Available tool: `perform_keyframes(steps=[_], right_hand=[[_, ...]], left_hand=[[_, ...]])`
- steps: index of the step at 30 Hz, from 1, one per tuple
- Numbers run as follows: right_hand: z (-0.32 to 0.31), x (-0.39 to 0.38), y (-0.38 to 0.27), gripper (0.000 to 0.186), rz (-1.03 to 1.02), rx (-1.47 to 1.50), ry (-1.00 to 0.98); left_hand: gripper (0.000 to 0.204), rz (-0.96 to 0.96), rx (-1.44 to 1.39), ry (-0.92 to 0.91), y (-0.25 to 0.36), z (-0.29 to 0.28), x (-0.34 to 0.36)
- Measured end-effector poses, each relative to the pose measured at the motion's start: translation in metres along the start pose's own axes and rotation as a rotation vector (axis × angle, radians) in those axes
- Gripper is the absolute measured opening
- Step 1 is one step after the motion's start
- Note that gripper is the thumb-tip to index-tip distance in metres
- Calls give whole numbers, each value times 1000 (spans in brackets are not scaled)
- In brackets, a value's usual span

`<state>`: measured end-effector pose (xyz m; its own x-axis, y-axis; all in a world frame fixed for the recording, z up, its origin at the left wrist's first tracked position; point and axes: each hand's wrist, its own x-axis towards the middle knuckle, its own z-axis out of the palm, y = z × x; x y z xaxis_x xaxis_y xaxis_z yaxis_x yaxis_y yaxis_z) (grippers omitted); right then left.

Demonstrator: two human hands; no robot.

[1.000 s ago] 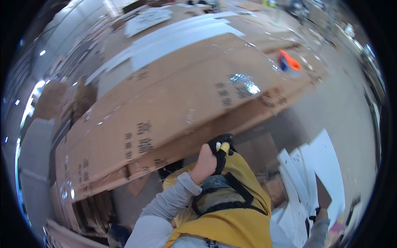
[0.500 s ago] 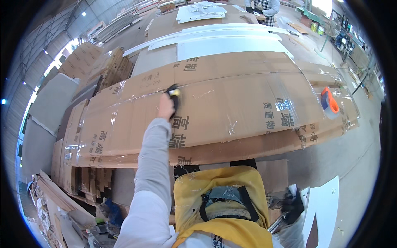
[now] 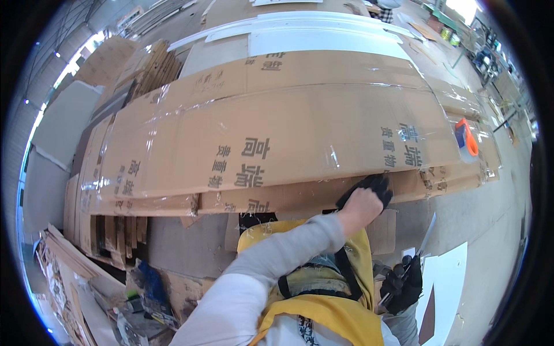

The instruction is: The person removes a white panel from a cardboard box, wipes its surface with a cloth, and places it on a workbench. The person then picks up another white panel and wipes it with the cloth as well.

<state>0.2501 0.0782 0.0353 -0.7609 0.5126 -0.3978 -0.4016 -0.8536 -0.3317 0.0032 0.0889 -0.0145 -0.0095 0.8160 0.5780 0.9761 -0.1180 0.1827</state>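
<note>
From the head view, my left hand (image 3: 363, 199) presses its gloved fingers flat, not clasping, on the lower edge of the taped cardboard package (image 3: 277, 138), steadying it; my right hand (image 3: 404, 282), lower, is closed around a knife (image 3: 424, 242), blade upward, clear of the board

The place is a large workshop hall with a grey concrete floor (image 3: 496, 242). On the left, flat cardboard sheets (image 3: 144, 69) stand stacked on edge, and grey boards (image 3: 63, 124) lie beside them. White panels (image 3: 323, 34) lie farther back. Bright daylight enters at the upper right, near cluttered work tables (image 3: 490, 57).
</note>
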Motion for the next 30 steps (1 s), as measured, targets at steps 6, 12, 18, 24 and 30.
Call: perform_keyframes(steps=[6,12,18,24,30], right_hand=[[17,7,19,28,27,-243,-18],[-4,23,20,23,-32,-363,51],[7,68,25,30,-75,-343,-104],[45,79,28,28,-132,-647,-91],[9,60,9,26,-340,-917,13]], left_hand=[[34,-623,-54,-385,-39,24,-55],[13,-1276,485,-278,-86,-137,-252],[29,-1555,-141,-437,-18,-240,-315],[54,-941,295,116,-70,-170,-254],[26,-760,-342,-573,-3,-62,-195]])
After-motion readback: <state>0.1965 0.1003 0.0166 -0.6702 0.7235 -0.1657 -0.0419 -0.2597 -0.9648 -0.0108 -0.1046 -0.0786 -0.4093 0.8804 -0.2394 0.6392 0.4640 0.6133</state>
